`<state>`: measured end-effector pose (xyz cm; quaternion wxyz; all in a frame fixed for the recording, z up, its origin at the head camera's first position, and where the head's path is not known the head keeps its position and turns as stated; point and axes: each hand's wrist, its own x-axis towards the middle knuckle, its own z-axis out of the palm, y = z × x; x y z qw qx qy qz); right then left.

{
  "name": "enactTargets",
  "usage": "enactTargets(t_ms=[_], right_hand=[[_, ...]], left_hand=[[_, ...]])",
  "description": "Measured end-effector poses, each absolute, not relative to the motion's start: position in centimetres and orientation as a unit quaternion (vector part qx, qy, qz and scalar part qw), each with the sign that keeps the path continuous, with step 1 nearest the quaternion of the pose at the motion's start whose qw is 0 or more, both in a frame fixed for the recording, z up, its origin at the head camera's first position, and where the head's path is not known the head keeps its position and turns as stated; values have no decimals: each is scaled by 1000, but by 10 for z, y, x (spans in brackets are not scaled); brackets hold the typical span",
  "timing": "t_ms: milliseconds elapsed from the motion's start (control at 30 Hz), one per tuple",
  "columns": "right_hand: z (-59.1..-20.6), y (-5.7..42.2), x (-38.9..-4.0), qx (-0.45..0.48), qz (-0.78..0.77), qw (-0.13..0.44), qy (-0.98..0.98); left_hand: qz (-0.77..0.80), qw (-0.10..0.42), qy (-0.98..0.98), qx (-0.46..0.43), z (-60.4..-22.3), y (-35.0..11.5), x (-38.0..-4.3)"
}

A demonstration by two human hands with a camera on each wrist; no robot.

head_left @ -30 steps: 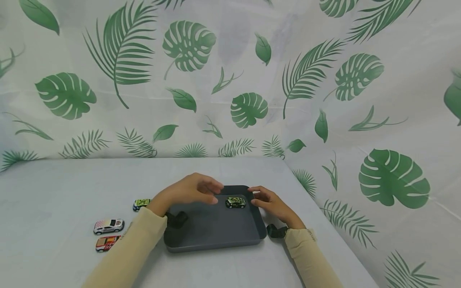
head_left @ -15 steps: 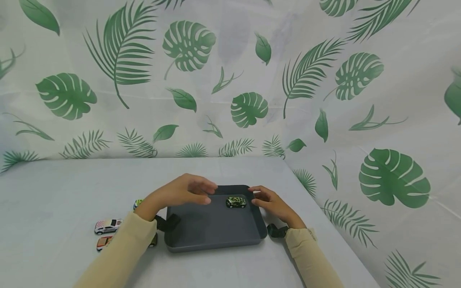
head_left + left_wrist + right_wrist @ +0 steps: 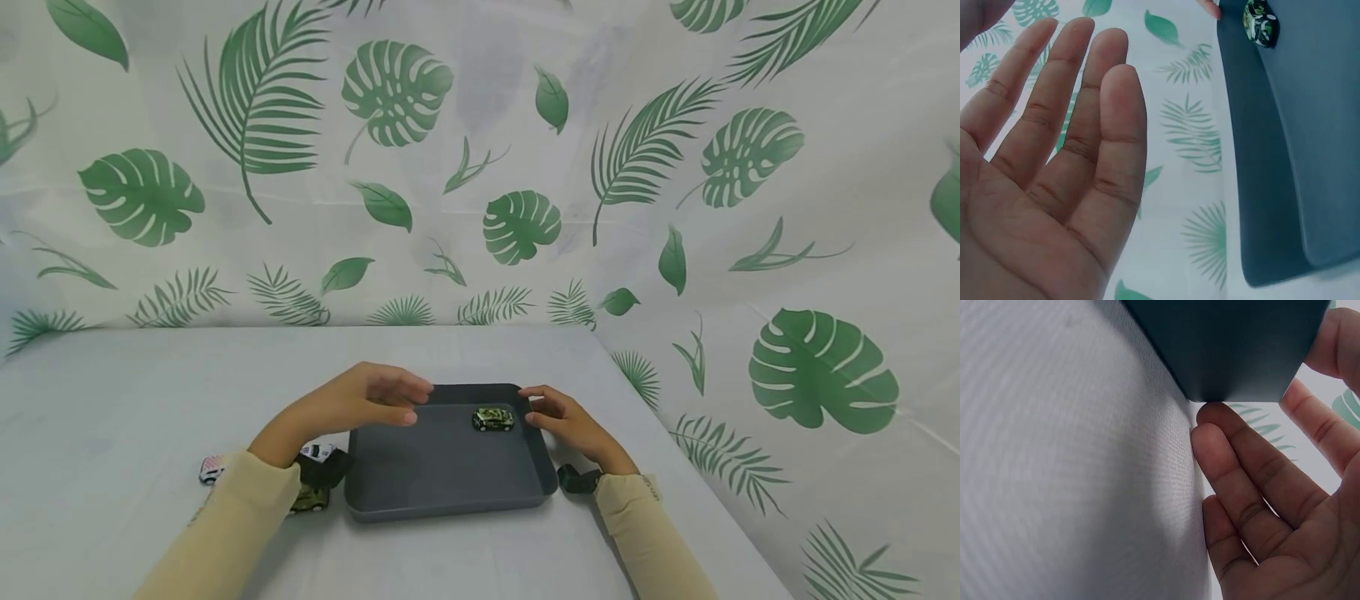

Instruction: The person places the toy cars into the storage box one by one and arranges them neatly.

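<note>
Your white tabletop (image 3: 97,417) ran up to some leafy backdrop (image 3: 450,108) behind the gray tray (image 3: 450,467), and a camo toy car (image 3: 492,419) sat inside, near its far right corner. Your left hand (image 3: 352,406) just hung by its left edge, fingers loose and wide; your right hand (image 3: 572,428) gripped its right rim.

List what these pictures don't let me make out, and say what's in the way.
Head view: most of the pink-and-white toy car, behind the left sleeve.
Head view: part of the green toy car, behind the same sleeve.
Head view: any small lettering on the car in the tray; too small.
Left wrist view: the rest of the tray, cut off by the picture's edge.
Right wrist view: the tray's inside, hidden by its outer wall.
</note>
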<state>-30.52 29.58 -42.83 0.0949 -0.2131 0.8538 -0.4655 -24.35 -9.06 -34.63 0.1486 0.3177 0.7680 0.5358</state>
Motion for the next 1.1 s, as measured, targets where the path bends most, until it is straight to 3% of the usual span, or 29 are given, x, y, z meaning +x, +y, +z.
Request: enactTargets(t_ms=[1100], right_hand=[[-429,296,-305,-213,-461,94,856]], left_hand=[[551,89,782,279,-360,-152,-218]])
